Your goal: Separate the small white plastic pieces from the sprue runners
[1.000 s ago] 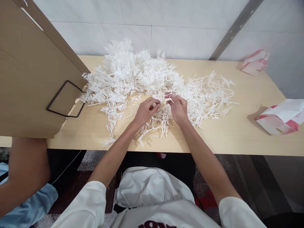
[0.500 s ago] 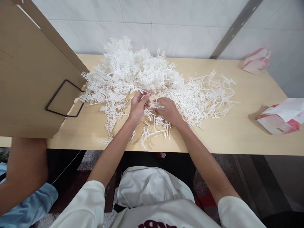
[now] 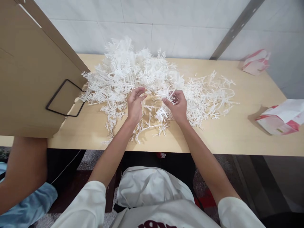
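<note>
A large heap of white, finely branched plastic sprigs (image 3: 142, 69) spreads over the table in front of me. At the near edge of the heap, my left hand (image 3: 135, 106) is raised with its thumb and fingers apart and nothing between them. To its right, my right hand (image 3: 178, 104) has its fingers curled around a small white sprig (image 3: 164, 94), whose end shows blurred at the fingertips. Between and below my hands lies a loose white branched stem (image 3: 148, 128) with forked ends, beside a small white clump (image 3: 161, 114).
A cardboard sheet (image 3: 35, 79) stands at the left, with a black wire frame (image 3: 65, 98) against it. Two red-and-white paper boxes (image 3: 280, 117) stand on the right of the table (image 3: 225, 136). Another person's arm (image 3: 26, 167) is at lower left. A tiled wall rises behind.
My hands have moved apart. The right went up and to the right with the white piece, and the left let go. The loose stem below has shifted slightly left and up.
</note>
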